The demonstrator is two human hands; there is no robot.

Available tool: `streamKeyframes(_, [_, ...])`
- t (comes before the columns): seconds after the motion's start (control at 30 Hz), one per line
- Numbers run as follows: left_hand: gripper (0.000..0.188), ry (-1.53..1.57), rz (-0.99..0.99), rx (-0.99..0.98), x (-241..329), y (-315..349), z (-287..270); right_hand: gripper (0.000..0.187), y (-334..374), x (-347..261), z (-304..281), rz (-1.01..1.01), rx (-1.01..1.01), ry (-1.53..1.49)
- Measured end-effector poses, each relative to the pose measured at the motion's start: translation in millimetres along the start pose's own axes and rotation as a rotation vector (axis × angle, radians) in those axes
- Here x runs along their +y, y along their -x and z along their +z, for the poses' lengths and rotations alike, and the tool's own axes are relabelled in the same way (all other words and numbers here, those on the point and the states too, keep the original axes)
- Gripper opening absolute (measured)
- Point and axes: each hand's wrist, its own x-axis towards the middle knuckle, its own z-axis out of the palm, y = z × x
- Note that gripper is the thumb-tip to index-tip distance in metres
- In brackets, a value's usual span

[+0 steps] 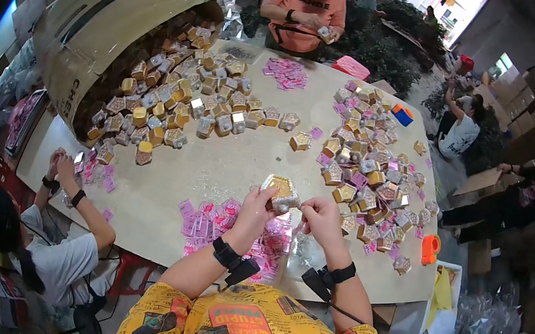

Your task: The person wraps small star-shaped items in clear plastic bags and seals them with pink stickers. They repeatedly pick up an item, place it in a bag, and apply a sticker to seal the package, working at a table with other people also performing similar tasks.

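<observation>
My left hand [252, 215] is closed round a small gold and silver house-shaped ornament [283, 187], holding it up over the near part of the table [240, 163]. Close to the ornament's right edge, my right hand [324, 224] has its thumb and finger pinched together; whatever lies between them is too small to make out. Below my hands lies a heap of pink printed cards [208, 221], with a sheet of transparent plastic [307, 251] to its right.
An open carton [87, 39] spills gold and silver ornaments [223, 96] at the left. More ornaments [368, 188] with pink cards lie at the right, near an orange tape dispenser [430, 249]. One person [306, 12] works across the table, another [59, 240] at the left.
</observation>
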Motion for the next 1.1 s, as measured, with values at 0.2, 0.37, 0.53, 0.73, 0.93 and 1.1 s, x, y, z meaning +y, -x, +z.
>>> streamKeyframes(0.2, [0.028,-0.063,-0.004,0.012,2.2,11.5,6.7,0.015,12.1,-6.6,0.7,-0.06,0.027,0.165])
streamKeyframes(0.37, [0.029,-0.069,-0.067,-0.019,-7.5,7.8,8.9,0.014,17.3,2.4,-3.5,-0.294,0.173,0.434])
streamKeyframes(0.53, [0.021,-0.404,0.131,-0.095,-2.2,10.7,9.3,0.015,20.2,9.7,3.1,-0.381,0.241,0.634])
streamKeyframes(0.73, [0.02,-0.361,-0.035,0.044,-8.1,10.8,2.6,0.016,41.0,16.8,-6.4,-0.221,0.096,0.75])
streamKeyframes(0.93, [0.023,-0.268,-0.196,-0.133,7.9,21.1,-5.9,0.019,53.5,17.2,-16.8,-0.166,-0.093,0.187])
streamKeyframes(1.1, [0.029,-0.176,-0.255,-0.148,-5.2,23.3,0.3,0.014,60.4,19.4,-25.8,-0.069,-0.213,0.027])
